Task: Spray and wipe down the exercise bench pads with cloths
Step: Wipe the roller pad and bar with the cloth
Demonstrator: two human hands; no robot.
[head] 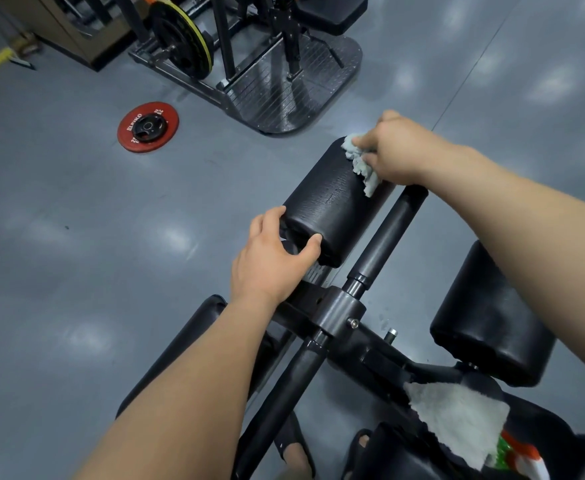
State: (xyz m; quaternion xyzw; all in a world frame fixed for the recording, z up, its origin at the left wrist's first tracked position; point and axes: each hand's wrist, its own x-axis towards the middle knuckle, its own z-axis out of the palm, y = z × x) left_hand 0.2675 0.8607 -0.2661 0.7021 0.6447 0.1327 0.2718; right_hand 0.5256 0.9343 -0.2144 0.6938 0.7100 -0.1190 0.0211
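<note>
A black roller pad [332,202] of the exercise bench lies in the middle of the view. My right hand [398,150] grips a pale green cloth [362,162] and presses it on the pad's far end. My left hand [270,261] holds the pad's near end, fingers curled round its edge. A second pale cloth [457,417] lies on the bench frame at the lower right. Beside it a white, orange and green spray bottle [516,459] shows only in part.
Another black pad [492,317] sits at the right, and a long pad [187,344] at lower left. A black bar [384,237] runs alongside the roller. A red weight plate [147,127] lies on the grey floor. A plate-loaded machine [249,57] stands beyond.
</note>
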